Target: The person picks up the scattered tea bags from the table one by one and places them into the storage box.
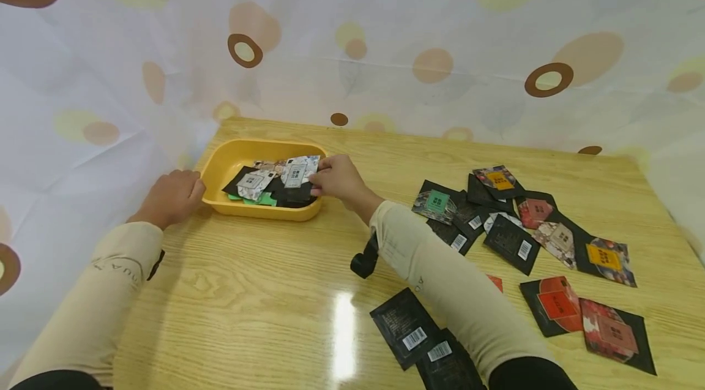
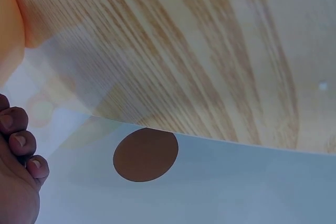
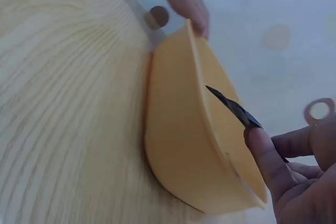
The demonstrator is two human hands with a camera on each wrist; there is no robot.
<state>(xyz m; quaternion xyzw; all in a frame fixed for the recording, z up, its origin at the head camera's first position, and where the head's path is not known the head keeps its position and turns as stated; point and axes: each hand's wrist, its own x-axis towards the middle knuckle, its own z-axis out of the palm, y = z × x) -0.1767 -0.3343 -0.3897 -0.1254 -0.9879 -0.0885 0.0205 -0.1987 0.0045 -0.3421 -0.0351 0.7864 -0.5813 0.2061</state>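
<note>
A yellow plastic basin [image 1: 259,211] stands near the back left of the wooden table, with several sachets lying inside. My left hand [image 1: 173,197] holds its left rim, fingers curled, as the left wrist view also shows beside the basin's side [image 2: 9,24]. Over the basin's right end, my right hand [image 1: 343,180] pinches a flat black sachet with a white patterned front [image 1: 300,171]. From the right wrist view the sachet [image 3: 233,107] appears edge-on between thumb and fingers, above the basin's opening. Under it lie another white-patterned sachet [image 1: 256,183] and green-printed ones [image 1: 261,199].
To the right, black sachets with coloured labels [image 1: 509,243] lie in a loose, overlapping spread. Two sachets, barcode side up [image 1: 406,326], lie by my right forearm, and red-labelled ones [image 1: 617,332] at the front right. A white patterned cloth [image 1: 385,96] hangs behind the table.
</note>
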